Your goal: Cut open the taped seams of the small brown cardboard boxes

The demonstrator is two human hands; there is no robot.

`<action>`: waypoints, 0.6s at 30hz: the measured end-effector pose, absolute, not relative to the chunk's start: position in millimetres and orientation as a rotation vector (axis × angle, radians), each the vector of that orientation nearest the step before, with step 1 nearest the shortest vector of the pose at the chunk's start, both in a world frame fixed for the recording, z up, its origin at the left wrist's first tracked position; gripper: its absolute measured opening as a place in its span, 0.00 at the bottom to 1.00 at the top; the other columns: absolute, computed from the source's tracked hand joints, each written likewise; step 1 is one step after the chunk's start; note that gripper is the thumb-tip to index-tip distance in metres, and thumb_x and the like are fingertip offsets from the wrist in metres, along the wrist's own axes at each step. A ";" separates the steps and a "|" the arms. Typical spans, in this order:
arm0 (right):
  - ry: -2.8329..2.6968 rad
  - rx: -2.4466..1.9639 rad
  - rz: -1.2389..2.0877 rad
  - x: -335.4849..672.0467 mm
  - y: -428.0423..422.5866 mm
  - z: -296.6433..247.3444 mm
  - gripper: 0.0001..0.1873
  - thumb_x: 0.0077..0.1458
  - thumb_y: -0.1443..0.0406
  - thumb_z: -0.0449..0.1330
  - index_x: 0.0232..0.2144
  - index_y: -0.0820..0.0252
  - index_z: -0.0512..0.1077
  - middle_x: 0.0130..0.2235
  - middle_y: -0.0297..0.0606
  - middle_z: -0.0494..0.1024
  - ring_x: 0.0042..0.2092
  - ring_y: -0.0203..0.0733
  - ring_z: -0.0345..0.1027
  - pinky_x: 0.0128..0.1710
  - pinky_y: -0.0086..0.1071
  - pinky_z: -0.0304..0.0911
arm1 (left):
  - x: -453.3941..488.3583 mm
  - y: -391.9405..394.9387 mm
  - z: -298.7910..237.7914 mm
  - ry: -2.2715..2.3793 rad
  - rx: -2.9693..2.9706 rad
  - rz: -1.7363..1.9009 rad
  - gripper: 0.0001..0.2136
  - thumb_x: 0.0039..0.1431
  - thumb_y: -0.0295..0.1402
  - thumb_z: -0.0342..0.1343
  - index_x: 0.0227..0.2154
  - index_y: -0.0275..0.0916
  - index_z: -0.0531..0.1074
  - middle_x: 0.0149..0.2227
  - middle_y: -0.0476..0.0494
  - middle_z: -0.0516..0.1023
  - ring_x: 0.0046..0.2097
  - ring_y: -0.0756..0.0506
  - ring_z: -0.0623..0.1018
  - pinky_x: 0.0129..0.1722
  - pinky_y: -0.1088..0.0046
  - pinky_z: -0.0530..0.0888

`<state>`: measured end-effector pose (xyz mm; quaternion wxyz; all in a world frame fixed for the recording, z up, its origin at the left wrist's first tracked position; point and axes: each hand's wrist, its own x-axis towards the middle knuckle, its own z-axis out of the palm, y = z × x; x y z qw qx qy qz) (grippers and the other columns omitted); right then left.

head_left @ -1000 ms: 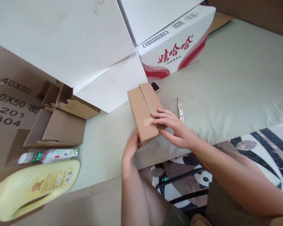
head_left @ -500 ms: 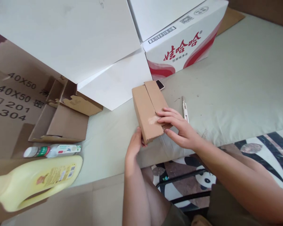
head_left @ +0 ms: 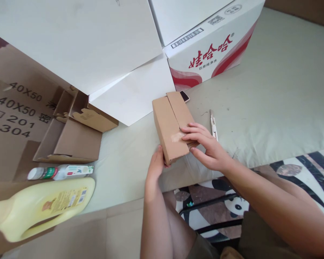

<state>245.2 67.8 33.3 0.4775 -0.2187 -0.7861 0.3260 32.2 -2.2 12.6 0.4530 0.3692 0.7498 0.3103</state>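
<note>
A small brown cardboard box (head_left: 168,122) is tilted in the middle of the view, with a strip of clear tape near its lower end. My left hand (head_left: 155,163) grips its lower left corner, the thumb along the side and the other fingers hidden beneath. My right hand (head_left: 205,145) rests on the right side of the box, fingers stretched over the flap by the tape and thumb near the lower right corner. To the right of that hand lies a white utility knife (head_left: 213,125). Part of a phone (head_left: 184,96) shows behind the box.
A white carton with red lettering (head_left: 210,61) and a large white box (head_left: 78,39) stand at the back. Folded brown cartons (head_left: 78,140), a plastic bottle (head_left: 60,172) and a yellow jug (head_left: 51,208) are at left. A panda-patterned cloth (head_left: 236,205) lies near my legs.
The view has shifted slightly, so everything sits a little differently in the picture. Both hands keep about the same hold on the box.
</note>
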 end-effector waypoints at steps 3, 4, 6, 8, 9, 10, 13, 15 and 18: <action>-1.922 -0.532 0.792 245.2 67.9 33.0 0.19 0.59 0.69 0.54 0.51 0.53 0.71 0.57 0.44 0.76 0.66 0.52 0.61 0.65 0.55 0.59 | 32.9 -1.8 13.8 1.871 0.906 0.737 0.21 0.67 0.41 0.41 0.25 0.36 0.71 0.19 0.42 0.72 0.21 0.46 0.71 0.23 0.70 0.70; -1.922 -0.525 0.791 245.2 68.0 33.4 0.19 0.59 0.69 0.54 0.51 0.54 0.71 0.57 0.44 0.76 0.65 0.51 0.62 0.65 0.55 0.59 | 33.0 -1.8 14.0 1.877 0.905 0.736 0.20 0.67 0.40 0.41 0.26 0.36 0.71 0.20 0.42 0.72 0.21 0.46 0.72 0.23 0.70 0.71; -1.920 -0.516 0.789 245.3 68.3 34.4 0.18 0.59 0.70 0.55 0.51 0.54 0.71 0.57 0.44 0.76 0.65 0.51 0.63 0.65 0.54 0.59 | 33.1 -1.7 14.2 1.888 0.902 0.743 0.20 0.67 0.40 0.40 0.27 0.36 0.71 0.21 0.41 0.74 0.22 0.46 0.72 0.23 0.71 0.71; -1.921 -0.518 0.792 245.4 68.6 35.4 0.18 0.59 0.69 0.55 0.51 0.53 0.71 0.57 0.44 0.76 0.65 0.51 0.63 0.65 0.54 0.59 | 33.5 -1.6 14.4 1.891 0.894 0.738 0.20 0.67 0.40 0.40 0.28 0.35 0.72 0.22 0.41 0.74 0.22 0.46 0.72 0.23 0.71 0.70; -1.924 -0.521 0.793 245.5 68.7 35.7 0.18 0.59 0.69 0.55 0.51 0.53 0.71 0.57 0.44 0.76 0.65 0.51 0.63 0.65 0.54 0.59 | 33.7 -1.5 14.5 1.887 0.890 0.735 0.20 0.67 0.41 0.40 0.28 0.35 0.72 0.21 0.41 0.74 0.22 0.46 0.72 0.23 0.71 0.70; -1.926 -0.524 0.794 245.5 68.8 36.0 0.18 0.59 0.69 0.55 0.51 0.53 0.71 0.57 0.43 0.76 0.65 0.51 0.63 0.65 0.55 0.59 | 34.0 -1.4 14.6 1.883 0.886 0.735 0.20 0.67 0.41 0.40 0.28 0.35 0.72 0.21 0.42 0.74 0.22 0.46 0.72 0.23 0.71 0.71; -1.923 -0.517 0.789 245.6 69.0 36.4 0.18 0.59 0.69 0.55 0.51 0.53 0.71 0.57 0.44 0.76 0.64 0.51 0.64 0.65 0.54 0.59 | 34.6 -1.6 14.1 1.878 0.883 0.758 0.20 0.67 0.41 0.40 0.29 0.36 0.72 0.22 0.42 0.74 0.22 0.46 0.71 0.23 0.71 0.71; -1.918 -0.506 0.783 245.5 69.0 36.3 0.17 0.59 0.70 0.55 0.51 0.54 0.70 0.57 0.45 0.76 0.64 0.50 0.64 0.65 0.53 0.59 | 34.7 -2.5 13.0 1.882 0.889 0.765 0.19 0.67 0.40 0.41 0.29 0.36 0.72 0.23 0.41 0.75 0.23 0.46 0.72 0.23 0.71 0.71; -1.911 -0.506 0.778 245.2 68.7 35.3 0.18 0.59 0.70 0.55 0.51 0.54 0.70 0.56 0.44 0.77 0.64 0.49 0.64 0.65 0.52 0.59 | 34.7 -4.6 10.9 1.882 0.903 0.783 0.18 0.67 0.41 0.42 0.32 0.36 0.72 0.23 0.41 0.75 0.25 0.46 0.73 0.23 0.71 0.71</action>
